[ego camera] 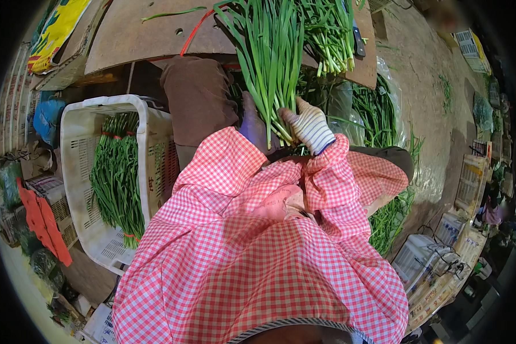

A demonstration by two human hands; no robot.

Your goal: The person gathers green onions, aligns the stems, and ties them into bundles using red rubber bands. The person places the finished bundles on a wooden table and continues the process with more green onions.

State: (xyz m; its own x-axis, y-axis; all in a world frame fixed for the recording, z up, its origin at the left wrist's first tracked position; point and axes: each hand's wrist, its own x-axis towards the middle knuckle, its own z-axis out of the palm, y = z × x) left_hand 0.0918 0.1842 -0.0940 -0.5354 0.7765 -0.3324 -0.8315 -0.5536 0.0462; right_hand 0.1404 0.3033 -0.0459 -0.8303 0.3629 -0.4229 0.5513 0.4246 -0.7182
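Note:
A loose bunch of garlic chives lies across the near edge of a wooden board, its pale stem ends pointing towards me. My left hand, in a dark purplish glove, holds the bunch from the left; the greens partly hide its fingers. On the right, my right hand wears a white striped knit glove and grips the stems near their cut ends. Beside the bunch, a second pile of chives rests on the board. A knife with a black handle lies along that pile's right side.
To my left stands a white plastic crate with chive bundles tied in red bands. A red strap crosses the board. More loose chives sit in clear plastic on my right. Stacked crates line the far right.

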